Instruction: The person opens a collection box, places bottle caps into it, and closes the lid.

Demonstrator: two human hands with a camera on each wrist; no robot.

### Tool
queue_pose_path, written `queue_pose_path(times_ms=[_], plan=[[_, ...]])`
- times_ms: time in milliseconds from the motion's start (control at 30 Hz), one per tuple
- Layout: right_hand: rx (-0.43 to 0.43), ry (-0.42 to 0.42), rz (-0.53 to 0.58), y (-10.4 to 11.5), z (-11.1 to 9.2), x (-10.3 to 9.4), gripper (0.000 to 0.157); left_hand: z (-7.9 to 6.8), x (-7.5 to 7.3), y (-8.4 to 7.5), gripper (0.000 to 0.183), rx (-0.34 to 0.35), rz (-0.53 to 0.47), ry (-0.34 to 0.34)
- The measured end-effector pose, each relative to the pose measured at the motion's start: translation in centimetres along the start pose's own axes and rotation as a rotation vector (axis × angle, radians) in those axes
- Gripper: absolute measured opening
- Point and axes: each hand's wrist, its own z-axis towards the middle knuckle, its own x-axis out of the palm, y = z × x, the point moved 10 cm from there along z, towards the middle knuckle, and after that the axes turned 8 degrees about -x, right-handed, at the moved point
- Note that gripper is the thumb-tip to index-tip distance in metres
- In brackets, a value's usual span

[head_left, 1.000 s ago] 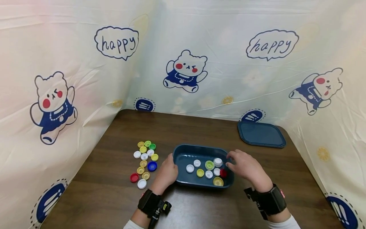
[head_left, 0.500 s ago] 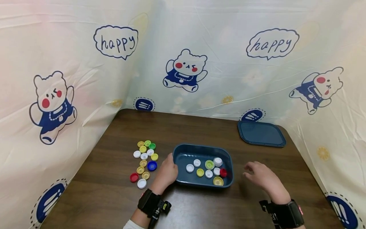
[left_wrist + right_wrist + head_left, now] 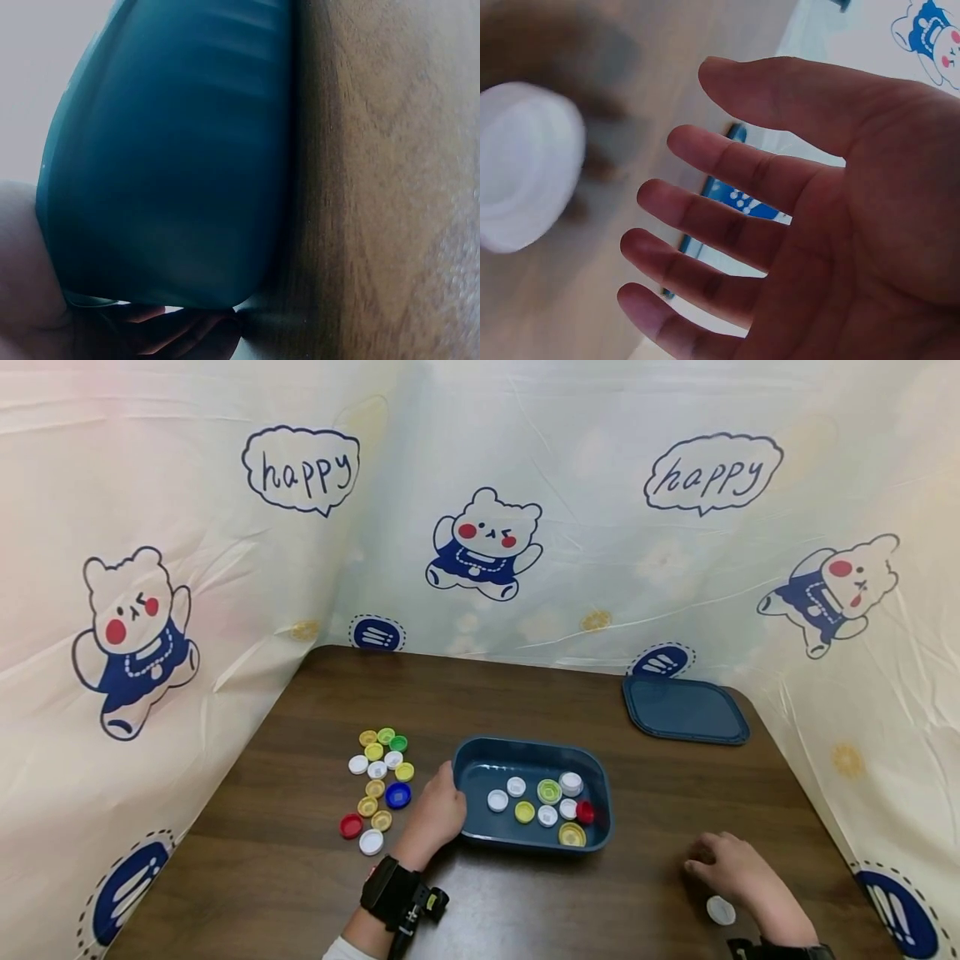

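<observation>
At the left end of a blue plastic box (image 3: 532,846), my left hand (image 3: 438,807) holds its wall and rim. The left wrist view has that hand (image 3: 30,300) against the box's end (image 3: 172,165), fingers partly hidden behind it. Inside the box lie several bottle caps, among them a lime green cap (image 3: 549,792) and a red cap (image 3: 586,812). My right hand (image 3: 738,872) is over the table's right front, holding nothing. Beside it a white bottle cap (image 3: 721,910) lies on the table; the right wrist view shows this cap (image 3: 525,165) apart from my spread fingers (image 3: 694,206).
Left of the box, several loose caps lie in a group, including a blue cap (image 3: 398,795), a red cap (image 3: 351,826) and a white cap (image 3: 371,842). A flat blue lid (image 3: 686,711) lies at the table's back right. A printed curtain (image 3: 600,552) surrounds the table (image 3: 420,693).
My right hand has moved from the box's right end toward the front right, near the white cap, which has come into sight. My left hand has stayed on the box.
</observation>
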Motion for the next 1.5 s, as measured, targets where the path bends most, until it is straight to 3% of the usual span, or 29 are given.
queue_pose_path(times_ms=[367,933,1300,1500], plan=[[0.042,0.008,0.03,-1.5,-1.0,1.6,0.034,-0.1,-0.1,0.0,0.045,0.0,-0.003,-0.002],[-0.033,-0.185,-0.022,-0.5,-2.7,1.4,0.031,-0.2,-0.2,-0.2,0.045,-0.003,-0.003,0.004],[-0.017,-0.189,0.0,-0.4,-3.1,1.7,0.037,-0.1,-0.2,-0.2,0.047,-0.007,0.007,0.003],[-0.037,-0.187,-0.01,-0.5,-3.1,1.8,0.032,-0.1,0.0,-0.1,0.048,-0.021,-0.003,0.011]])
